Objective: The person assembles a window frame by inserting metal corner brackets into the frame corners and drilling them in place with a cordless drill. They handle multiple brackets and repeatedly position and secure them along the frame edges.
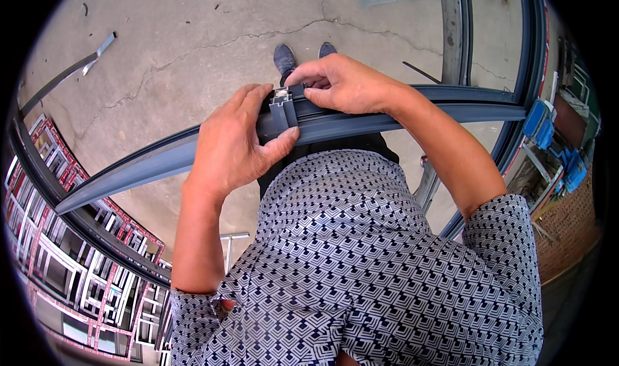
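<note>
A long dark grey frame bar (361, 126) runs across in front of my waist. On it sits a short grey profile piece (282, 116) with a hollow, many-walled cut end facing up. My left hand (235, 140) grips this piece, thumb on its near side and fingers over the far edge. From the other side my right hand (345, 86) reaches in, its thumb and index finger closed around a small black piece (298, 90) beside the cut end. The remaining right fingers are curled and partly hidden.
Dark uprights (456, 31) join the bar at the right. Stacked window frames (71, 263) lie at lower left. A loose metal strip (100, 51) sticks out at upper left. Blue-wrapped items (540, 122) stand at far right. Cracked concrete floor (193, 24) surrounds my shoes (284, 58).
</note>
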Demonstrator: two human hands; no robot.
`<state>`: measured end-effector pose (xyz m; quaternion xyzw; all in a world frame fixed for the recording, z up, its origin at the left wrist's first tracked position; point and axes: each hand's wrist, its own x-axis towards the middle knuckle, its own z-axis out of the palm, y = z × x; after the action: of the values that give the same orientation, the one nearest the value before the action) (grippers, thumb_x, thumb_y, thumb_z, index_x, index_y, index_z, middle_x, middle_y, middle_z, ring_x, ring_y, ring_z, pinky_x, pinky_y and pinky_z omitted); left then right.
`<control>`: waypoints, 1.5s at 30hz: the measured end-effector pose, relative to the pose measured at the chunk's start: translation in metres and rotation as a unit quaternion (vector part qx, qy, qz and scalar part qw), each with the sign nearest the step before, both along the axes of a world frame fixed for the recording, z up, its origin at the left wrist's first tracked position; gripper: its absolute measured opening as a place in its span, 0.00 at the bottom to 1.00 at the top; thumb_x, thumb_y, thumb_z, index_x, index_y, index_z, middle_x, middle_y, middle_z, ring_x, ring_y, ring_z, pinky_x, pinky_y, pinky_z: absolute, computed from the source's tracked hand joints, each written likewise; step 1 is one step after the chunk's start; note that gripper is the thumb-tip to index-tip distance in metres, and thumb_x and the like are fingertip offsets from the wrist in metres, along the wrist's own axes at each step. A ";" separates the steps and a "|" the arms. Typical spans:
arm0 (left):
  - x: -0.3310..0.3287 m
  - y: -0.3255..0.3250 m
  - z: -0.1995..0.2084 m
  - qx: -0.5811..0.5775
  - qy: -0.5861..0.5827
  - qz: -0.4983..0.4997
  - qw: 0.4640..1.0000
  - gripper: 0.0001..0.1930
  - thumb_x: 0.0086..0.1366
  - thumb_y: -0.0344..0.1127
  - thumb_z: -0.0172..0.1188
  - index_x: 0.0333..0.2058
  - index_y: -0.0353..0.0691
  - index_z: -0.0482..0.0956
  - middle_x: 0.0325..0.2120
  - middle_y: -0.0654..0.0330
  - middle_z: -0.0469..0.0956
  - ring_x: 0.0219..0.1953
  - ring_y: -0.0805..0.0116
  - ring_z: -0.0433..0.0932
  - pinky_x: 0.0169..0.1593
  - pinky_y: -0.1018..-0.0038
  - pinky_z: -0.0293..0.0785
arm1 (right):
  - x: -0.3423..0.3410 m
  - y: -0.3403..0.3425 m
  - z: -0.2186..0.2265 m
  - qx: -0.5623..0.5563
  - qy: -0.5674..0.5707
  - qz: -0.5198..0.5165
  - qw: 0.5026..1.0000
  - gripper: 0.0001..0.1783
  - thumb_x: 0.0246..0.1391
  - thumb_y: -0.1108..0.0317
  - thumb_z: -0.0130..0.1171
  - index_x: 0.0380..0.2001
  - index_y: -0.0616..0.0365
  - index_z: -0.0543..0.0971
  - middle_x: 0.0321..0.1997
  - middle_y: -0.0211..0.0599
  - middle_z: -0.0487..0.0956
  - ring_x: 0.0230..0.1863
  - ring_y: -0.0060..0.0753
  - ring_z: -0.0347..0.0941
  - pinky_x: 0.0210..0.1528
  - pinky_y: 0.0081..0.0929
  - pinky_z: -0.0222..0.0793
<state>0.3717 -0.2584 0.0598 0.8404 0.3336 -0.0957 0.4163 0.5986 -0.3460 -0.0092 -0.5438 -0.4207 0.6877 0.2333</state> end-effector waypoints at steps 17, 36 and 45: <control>-0.007 -0.001 0.000 0.016 0.010 0.005 1.000 0.36 0.57 0.50 0.73 0.58 0.34 0.76 0.54 0.49 0.79 0.48 0.49 0.83 0.50 0.62 0.80 | -0.007 0.001 -0.006 -0.003 -0.025 0.004 1.000 0.18 0.58 0.73 0.61 0.52 0.58 0.83 0.37 0.42 0.86 0.39 0.34 0.83 0.46 0.33 0.77; -0.008 -0.015 0.005 0.101 0.018 0.065 0.993 0.36 0.50 0.53 0.73 0.51 0.33 0.79 0.38 0.50 0.84 0.43 0.51 0.82 0.51 0.60 0.76 | -0.006 -0.001 -0.001 -0.059 0.003 -0.019 0.998 0.15 0.61 0.74 0.62 0.51 0.58 0.82 0.38 0.38 0.85 0.38 0.27 0.79 0.44 0.30 0.76; -0.007 -0.014 0.006 0.125 -0.008 0.061 0.990 0.33 0.49 0.54 0.72 0.48 0.35 0.80 0.36 0.54 0.84 0.40 0.53 0.83 0.47 0.62 0.78 | -0.004 0.006 0.017 -0.095 0.008 -0.005 0.995 0.14 0.65 0.79 0.58 0.53 0.62 0.80 0.39 0.32 0.84 0.41 0.19 0.78 0.48 0.23 0.76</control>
<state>0.3647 -0.2721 0.0658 0.8644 0.3903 -0.0207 0.3163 0.5945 -0.3396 0.0079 -0.5598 -0.3490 0.7278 0.1874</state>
